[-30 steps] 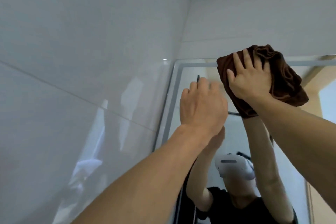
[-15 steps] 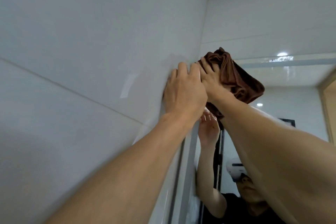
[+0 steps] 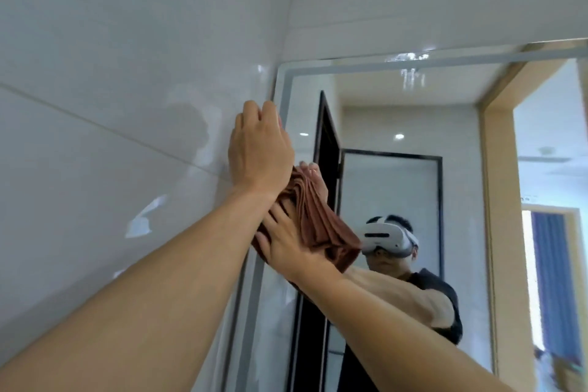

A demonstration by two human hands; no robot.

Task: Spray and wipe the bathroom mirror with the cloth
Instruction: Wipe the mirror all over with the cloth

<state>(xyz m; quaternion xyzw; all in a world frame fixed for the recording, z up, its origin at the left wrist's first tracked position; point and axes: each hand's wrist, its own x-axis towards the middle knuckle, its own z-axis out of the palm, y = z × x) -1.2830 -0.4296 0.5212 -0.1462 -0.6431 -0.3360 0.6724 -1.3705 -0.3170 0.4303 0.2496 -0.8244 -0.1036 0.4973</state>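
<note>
Here, right hand (image 3: pixel 286 242) pressing brown cloth (image 3: pixel 321 226) on mirror (image 3: pixel 397 188), left hand (image 3: pixel 259 146) flat, empty

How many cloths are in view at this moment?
1. A brown cloth is pressed against the mirror near its left edge by the right hand, just below the left hand. None other shows.

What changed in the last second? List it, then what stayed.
The right hand slid the cloth from the mirror's top edge to its top left corner, then down the left side. The left hand moved to the mirror's left edge. The right hand's hold on the cloth stayed.
</note>
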